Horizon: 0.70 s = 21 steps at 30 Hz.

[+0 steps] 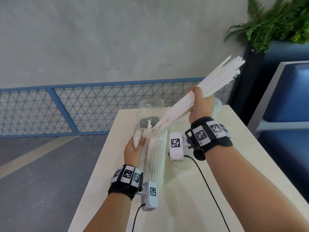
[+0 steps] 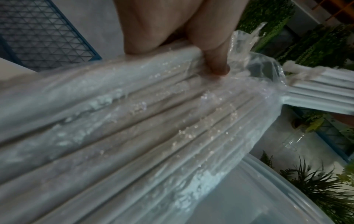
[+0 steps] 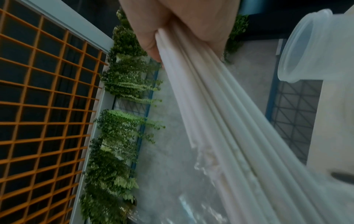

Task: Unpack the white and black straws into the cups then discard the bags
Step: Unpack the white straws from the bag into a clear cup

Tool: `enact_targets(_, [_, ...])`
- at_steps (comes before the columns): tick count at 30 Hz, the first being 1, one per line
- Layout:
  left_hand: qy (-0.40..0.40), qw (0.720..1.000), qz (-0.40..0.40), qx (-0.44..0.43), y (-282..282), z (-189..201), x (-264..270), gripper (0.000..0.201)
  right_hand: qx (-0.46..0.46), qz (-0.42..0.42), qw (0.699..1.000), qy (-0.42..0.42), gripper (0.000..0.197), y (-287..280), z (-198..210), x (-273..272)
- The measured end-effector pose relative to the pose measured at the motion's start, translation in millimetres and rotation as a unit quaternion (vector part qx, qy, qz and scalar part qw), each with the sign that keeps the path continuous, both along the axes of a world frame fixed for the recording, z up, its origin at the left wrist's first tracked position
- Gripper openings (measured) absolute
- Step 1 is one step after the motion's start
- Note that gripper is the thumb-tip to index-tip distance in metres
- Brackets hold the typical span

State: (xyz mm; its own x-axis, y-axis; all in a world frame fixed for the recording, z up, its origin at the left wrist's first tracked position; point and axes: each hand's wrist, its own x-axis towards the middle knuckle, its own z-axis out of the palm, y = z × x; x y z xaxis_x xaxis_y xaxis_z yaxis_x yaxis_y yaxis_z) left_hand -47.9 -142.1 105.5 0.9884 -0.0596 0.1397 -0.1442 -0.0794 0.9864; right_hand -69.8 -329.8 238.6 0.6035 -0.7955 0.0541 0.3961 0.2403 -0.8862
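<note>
My right hand (image 1: 199,104) grips a bundle of white straws (image 1: 209,84) (image 3: 212,109), tilted up to the right, its lower ends still at the bag's mouth. My left hand (image 1: 133,151) (image 2: 210,50) grips the clear plastic bag (image 1: 154,158) (image 2: 134,121), which still holds many white straws and stands on the table (image 1: 200,190). Behind it stands a second clear bag (image 1: 150,111) with black straws (image 1: 151,120). A clear cup (image 1: 217,106) (image 3: 306,48) sits at the table's far right, partly behind my right hand.
Another translucent cup (image 1: 182,164) stands under my right wrist, mostly hidden, and its rim (image 2: 268,174) shows in the left wrist view. A blue mesh fence (image 1: 50,111) runs behind the table. A blue bench (image 1: 287,106) and plants (image 1: 275,22) are at right.
</note>
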Motion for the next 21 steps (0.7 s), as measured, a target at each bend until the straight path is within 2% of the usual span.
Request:
enact_targets(5, [0.018, 0.999, 0.034, 0.0, 1.2, -3.1, 7.4, 0.015, -0.02, -0.04, 0.999, -0.023, 0.026, -18.4, 10.7, -5.9])
enact_targets(9, [0.015, 1.0, 0.026, -0.002, 2.5, -5.8, 8.7, 0.014, -0.121, -0.071, 0.99, 0.025, 0.032, -19.7, 7.0, -6.6])
enact_targets(14, [0.017, 0.999, 0.0, -0.03, 1.1, -5.5, 2.1, 0.011, -0.233, -0.022, 0.966, 0.106, 0.036, -6.2, -35.2, -3.7])
enact_targets(18, [0.026, 0.998, -0.012, -0.058, 3.3, -5.3, -1.3, 0.014, -0.229, -0.009, 0.963, 0.14, 0.036, -0.7, -69.1, -4.8])
enact_targets(21, [0.03, 0.997, -0.013, -0.064, 4.8, -5.2, -3.0, 0.013, -0.235, 0.004, 0.956, 0.175, 0.026, -0.4, -80.2, -8.0])
